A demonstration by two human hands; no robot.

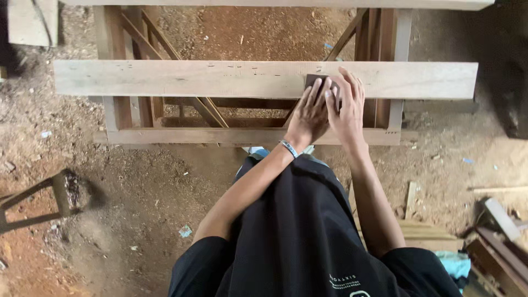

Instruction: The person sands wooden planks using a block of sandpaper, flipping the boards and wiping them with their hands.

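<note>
A long pale wooden plank point(220, 78) lies across a wooden frame stand point(247, 136). On its right part sits a small dark block point(314, 80), mostly covered by my hands. My left hand point(309, 113) presses on the block from the near side, a light wristband on that wrist. My right hand point(346, 104) lies over the block beside the left, fingers stretched across the plank.
Sawdust and reddish dirt cover the floor. A small dark stool point(38, 201) stands at the left. Wood offcuts point(495, 242) and planks are piled at the lower right. Another board point(275, 4) runs along the top edge.
</note>
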